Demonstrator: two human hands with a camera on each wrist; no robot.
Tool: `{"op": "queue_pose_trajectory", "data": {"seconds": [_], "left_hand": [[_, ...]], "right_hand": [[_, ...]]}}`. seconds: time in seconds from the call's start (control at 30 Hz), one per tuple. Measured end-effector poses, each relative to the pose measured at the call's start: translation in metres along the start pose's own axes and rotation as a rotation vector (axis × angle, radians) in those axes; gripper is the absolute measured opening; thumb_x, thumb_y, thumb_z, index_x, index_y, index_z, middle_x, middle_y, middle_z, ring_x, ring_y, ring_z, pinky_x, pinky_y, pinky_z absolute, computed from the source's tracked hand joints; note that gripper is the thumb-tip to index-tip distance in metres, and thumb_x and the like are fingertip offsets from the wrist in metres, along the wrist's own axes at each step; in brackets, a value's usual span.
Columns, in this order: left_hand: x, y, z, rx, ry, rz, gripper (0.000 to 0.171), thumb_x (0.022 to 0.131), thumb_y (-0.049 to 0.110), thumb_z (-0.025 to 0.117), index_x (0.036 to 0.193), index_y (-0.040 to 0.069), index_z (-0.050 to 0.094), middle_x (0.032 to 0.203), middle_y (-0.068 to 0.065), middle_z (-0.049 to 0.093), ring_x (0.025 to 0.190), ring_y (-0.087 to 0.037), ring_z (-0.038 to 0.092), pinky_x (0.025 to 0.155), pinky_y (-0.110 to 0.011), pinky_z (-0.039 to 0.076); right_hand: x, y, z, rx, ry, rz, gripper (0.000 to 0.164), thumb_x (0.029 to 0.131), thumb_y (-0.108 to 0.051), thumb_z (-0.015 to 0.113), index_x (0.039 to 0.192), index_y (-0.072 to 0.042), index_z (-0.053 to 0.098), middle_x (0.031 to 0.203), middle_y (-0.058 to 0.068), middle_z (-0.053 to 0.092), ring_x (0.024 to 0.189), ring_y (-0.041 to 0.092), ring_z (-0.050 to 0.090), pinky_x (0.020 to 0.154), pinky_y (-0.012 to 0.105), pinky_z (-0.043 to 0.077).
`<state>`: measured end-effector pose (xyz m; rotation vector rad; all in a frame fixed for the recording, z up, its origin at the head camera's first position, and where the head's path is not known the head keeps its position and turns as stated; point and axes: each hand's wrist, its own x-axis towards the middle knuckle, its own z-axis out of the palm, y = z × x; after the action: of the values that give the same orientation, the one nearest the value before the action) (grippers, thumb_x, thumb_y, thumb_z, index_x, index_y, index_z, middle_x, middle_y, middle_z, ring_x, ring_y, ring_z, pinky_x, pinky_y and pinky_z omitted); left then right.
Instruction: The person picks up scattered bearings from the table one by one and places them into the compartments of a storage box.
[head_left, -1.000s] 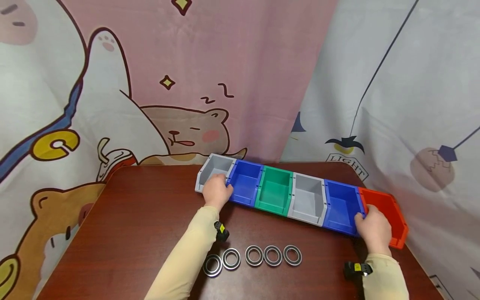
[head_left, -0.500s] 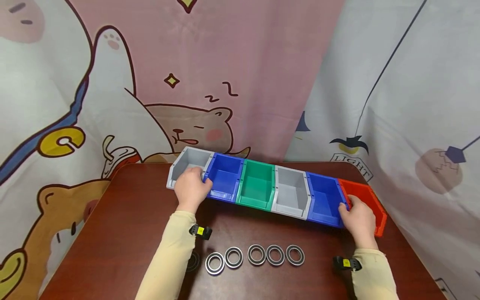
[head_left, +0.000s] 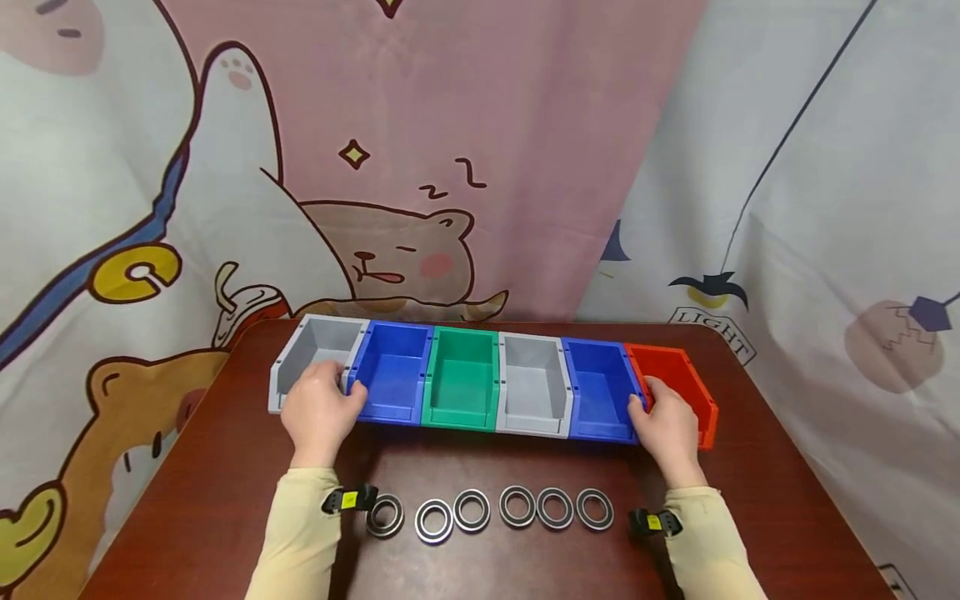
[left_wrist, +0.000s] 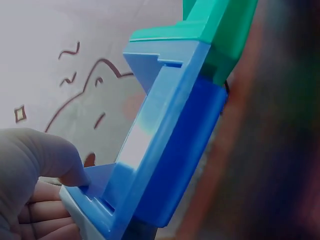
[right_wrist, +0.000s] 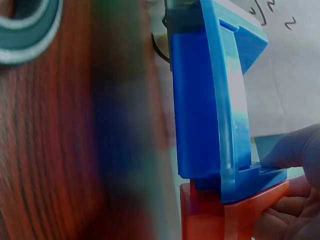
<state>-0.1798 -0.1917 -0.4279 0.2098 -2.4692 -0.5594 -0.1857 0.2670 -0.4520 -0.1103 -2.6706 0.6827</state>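
A joined row of open-front storage bins (head_left: pixel 460 392) spans the back of the table, coloured grey, blue, green, grey, blue and red. My left hand (head_left: pixel 321 412) pinches the wall between the left grey and blue bins, thumb inside the blue bin (left_wrist: pixel 160 150) and fingers in the grey one. With my right hand (head_left: pixel 667 429) I grip the wall between the right blue bin (right_wrist: pixel 200 105) and the red bin (head_left: pixel 667 379). In both wrist views the bins' undersides look raised off the tabletop. No contents show in the bins.
Several ring bearings (head_left: pixel 517 507) lie in a loose line on the brown table (head_left: pixel 480 567), in front of the bins. A cartoon-print curtain (head_left: pixel 525 167) hangs directly behind the table and along its right side.
Both hands have carried the bin row to the left and turned it from a slant to nearly parallel with the table's back edge. The bearings look unmoved; the leftmost is uncovered.
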Motion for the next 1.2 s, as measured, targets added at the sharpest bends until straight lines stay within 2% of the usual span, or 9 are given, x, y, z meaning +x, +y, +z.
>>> {"op": "queue_pose_trajectory", "data": {"seconds": [0.23, 0.43, 0.7, 1.03, 1.2], "left_hand": [[-0.014, -0.023, 0.005, -0.005, -0.033, -0.065, 0.018, 0.074, 0.022, 0.071, 0.081, 0.006, 0.067, 0.073, -0.013, 0.061, 0.065, -0.035, 0.059, 0.046, -0.045, 0.039], [-0.021, -0.034, 0.009, -0.01, -0.094, -0.099, 0.017, 0.073, 0.022, 0.07, 0.081, 0.007, 0.066, 0.073, -0.012, 0.061, 0.066, -0.036, 0.06, 0.046, -0.045, 0.038], [-0.027, -0.039, 0.009, -0.006, -0.135, -0.129, 0.02, 0.074, 0.023, 0.071, 0.085, 0.006, 0.068, 0.076, -0.013, 0.062, 0.068, -0.037, 0.061, 0.047, -0.047, 0.039], [-0.034, -0.044, 0.01, 0.001, -0.205, -0.14, 0.034, 0.076, 0.022, 0.07, 0.102, 0.0, 0.069, 0.082, -0.017, 0.063, 0.072, -0.037, 0.061, 0.052, -0.051, 0.045], [-0.035, -0.042, 0.01, -0.002, -0.217, -0.156, 0.034, 0.078, 0.022, 0.07, 0.103, 0.0, 0.068, 0.084, -0.017, 0.062, 0.072, -0.037, 0.061, 0.053, -0.051, 0.046]], "right_hand": [[0.0, -0.005, 0.015, -0.001, -0.041, -0.035, 0.043, 0.091, -0.014, 0.061, 0.126, 0.01, 0.057, 0.114, 0.034, 0.063, 0.094, 0.048, 0.062, 0.081, 0.059, 0.049], [-0.005, -0.006, 0.022, -0.009, -0.071, -0.024, 0.044, 0.09, -0.014, 0.062, 0.127, 0.01, 0.057, 0.115, 0.033, 0.062, 0.094, 0.047, 0.062, 0.082, 0.059, 0.05], [-0.007, -0.006, 0.025, 0.011, -0.092, -0.028, 0.046, 0.09, -0.015, 0.062, 0.129, 0.01, 0.055, 0.117, 0.034, 0.061, 0.098, 0.048, 0.061, 0.086, 0.059, 0.049], [-0.011, 0.0, 0.031, 0.059, -0.13, -0.011, 0.049, 0.09, -0.015, 0.062, 0.132, 0.01, 0.052, 0.122, 0.033, 0.059, 0.103, 0.047, 0.059, 0.091, 0.059, 0.047], [-0.012, 0.001, 0.028, 0.079, -0.172, -0.047, 0.053, 0.09, -0.012, 0.062, 0.136, 0.011, 0.047, 0.127, 0.035, 0.054, 0.111, 0.049, 0.055, 0.095, 0.061, 0.044]]}}
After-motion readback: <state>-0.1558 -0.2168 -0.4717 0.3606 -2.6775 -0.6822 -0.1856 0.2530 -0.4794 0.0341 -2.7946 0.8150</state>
